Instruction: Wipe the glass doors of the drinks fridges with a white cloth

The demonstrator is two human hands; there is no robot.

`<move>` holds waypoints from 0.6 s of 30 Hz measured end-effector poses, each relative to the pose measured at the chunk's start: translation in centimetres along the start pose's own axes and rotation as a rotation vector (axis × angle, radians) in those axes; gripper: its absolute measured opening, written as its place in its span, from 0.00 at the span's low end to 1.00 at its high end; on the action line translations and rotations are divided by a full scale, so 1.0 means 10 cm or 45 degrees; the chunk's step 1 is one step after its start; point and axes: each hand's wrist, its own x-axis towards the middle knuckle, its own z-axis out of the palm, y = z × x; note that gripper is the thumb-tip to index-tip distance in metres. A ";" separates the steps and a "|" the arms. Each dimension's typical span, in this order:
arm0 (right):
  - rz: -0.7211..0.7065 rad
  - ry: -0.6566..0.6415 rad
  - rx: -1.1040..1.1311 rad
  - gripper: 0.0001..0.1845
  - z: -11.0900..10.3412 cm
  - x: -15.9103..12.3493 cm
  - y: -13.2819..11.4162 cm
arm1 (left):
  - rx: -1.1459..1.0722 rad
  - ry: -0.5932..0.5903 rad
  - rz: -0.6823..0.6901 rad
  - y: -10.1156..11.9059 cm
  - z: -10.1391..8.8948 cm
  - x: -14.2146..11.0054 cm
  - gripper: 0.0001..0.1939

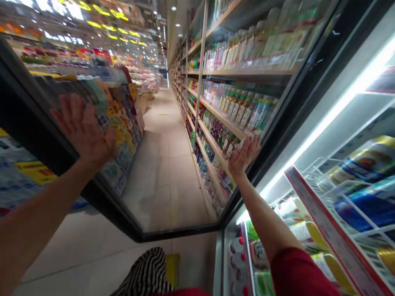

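Observation:
A black-framed glass door (169, 197) of a refrigerated cabinet stands swung open in front of me. My left hand (84, 127) is at the left side of the door, close to its black frame (40, 111). Its fingers are spread and the palm faces the glass; it holds nothing. Over on the right side of the pane, my right hand (245, 154) presses a crumpled white cloth (242, 144) to the glass near the hinge-side frame. The cloth is mostly covered by the fingers, so whether it is cloth or paper is hard to see.
Lit cabinet shelves at right hold bottles, blue packs (361, 205) and cans behind a red-edged rail (321, 222). Bottle shelves (240, 102) and a tiled aisle (166, 123) show in the glass. Stacked goods (120, 127) stand left. A yellow object (172, 269) is on the floor.

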 end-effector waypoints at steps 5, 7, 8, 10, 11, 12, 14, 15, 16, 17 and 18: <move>-0.032 -0.008 -0.050 0.30 0.04 0.00 0.01 | 0.008 -0.022 0.018 -0.13 0.22 0.01 0.35; -0.071 0.020 -0.044 0.30 0.06 -0.01 0.02 | -0.020 0.001 0.066 -0.18 0.29 0.01 0.35; -0.080 0.031 -0.041 0.30 0.08 -0.01 0.02 | -0.032 0.010 0.078 -0.19 0.32 0.01 0.35; -0.072 0.040 -0.048 0.30 0.10 -0.01 0.02 | -0.048 0.019 0.080 -0.21 0.36 0.02 0.34; -0.071 0.042 -0.056 0.29 0.11 -0.01 0.02 | -0.059 0.020 0.076 -0.22 0.39 0.03 0.34; -0.078 0.049 -0.064 0.29 0.12 -0.01 0.02 | -0.076 0.021 0.078 -0.23 0.41 0.04 0.34; -0.096 0.069 -0.078 0.29 0.13 -0.02 0.01 | -0.121 0.022 0.093 -0.25 0.47 0.04 0.33; -0.102 0.076 -0.087 0.29 0.13 -0.02 0.01 | -0.134 0.019 0.101 -0.27 0.50 0.05 0.34; -0.097 0.082 -0.101 0.30 0.14 -0.02 0.00 | -0.146 0.022 0.109 -0.29 0.54 0.05 0.34; -0.082 0.086 -0.122 0.30 0.15 -0.02 -0.01 | -0.154 0.025 0.114 -0.31 0.57 0.04 0.34; -0.064 0.089 -0.146 0.30 0.16 -0.03 -0.01 | -0.160 0.021 0.119 -0.32 0.61 0.04 0.35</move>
